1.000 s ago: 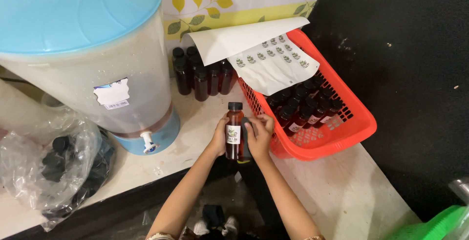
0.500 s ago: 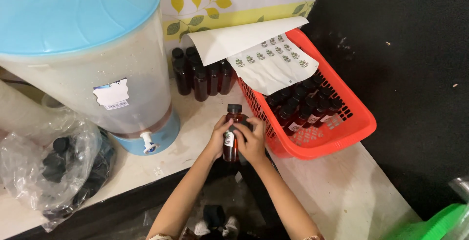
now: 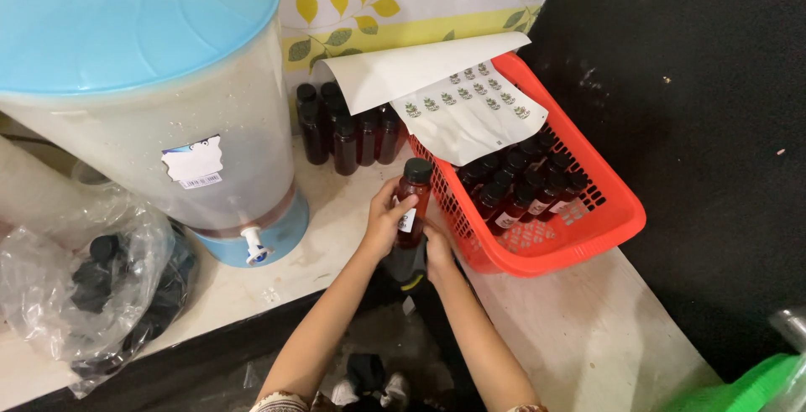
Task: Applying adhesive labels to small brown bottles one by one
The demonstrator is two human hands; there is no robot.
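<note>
Both of my hands hold one small bottle [image 3: 413,198] of dark red liquid with a black cap and a white label, tilted a little to the right. My left hand [image 3: 386,219] wraps its left side with fingers over the label. Below and to the right, my right hand [image 3: 437,248] grips its base. The bottle hovers beside the near left corner of a red plastic basket [image 3: 588,236], which holds several similar capped bottles [image 3: 525,181]. A curled white sheet of small stickers [image 3: 453,97] lies across the basket's far end.
A big translucent dispenser [image 3: 151,101] with a blue lid and a tap stands at left on the pale counter [image 3: 336,236]. Several dark bottles [image 3: 344,131] stand against the wall behind. A clear bag of black caps [image 3: 92,286] lies at lower left. A green object [image 3: 747,391] shows at lower right.
The bottle has turned and tipped in my hands, and my left fingers have come over its label. My right hand has slid from the bottle's side down to its base.
</note>
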